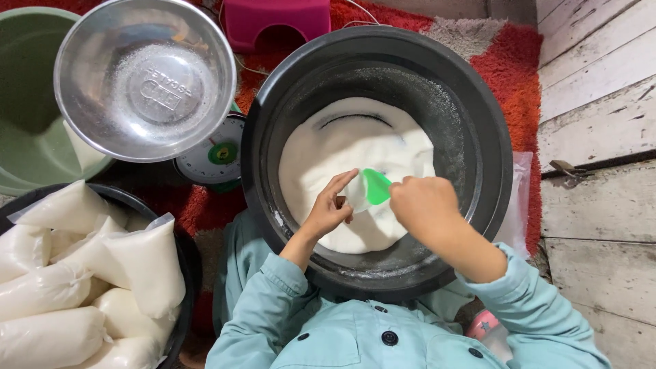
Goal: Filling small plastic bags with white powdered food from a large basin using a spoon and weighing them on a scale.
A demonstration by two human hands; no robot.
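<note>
Head view shows my right hand [422, 205] closed on a green scoop [375, 186] over the white powder [355, 147] in the big black basin [377, 160], while my left hand [330, 210] pinches a small clear bag [354, 193] at the scoop's lip, held close so it seems nothing spills outside. Scoop's long axis runs roughly level, mouth pointing left toward the bag, near the basin's near edge. Filled bags [82, 287] lie in a tub at my left, under a steel bowl [145, 76] on a scale [213, 158].

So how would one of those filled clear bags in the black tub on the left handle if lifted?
Probably floppy: the filled bags sag and slump over each other in the black tub. Likely heavy for their size, packed plump with white granules. The smooth film looks slippery.
</note>
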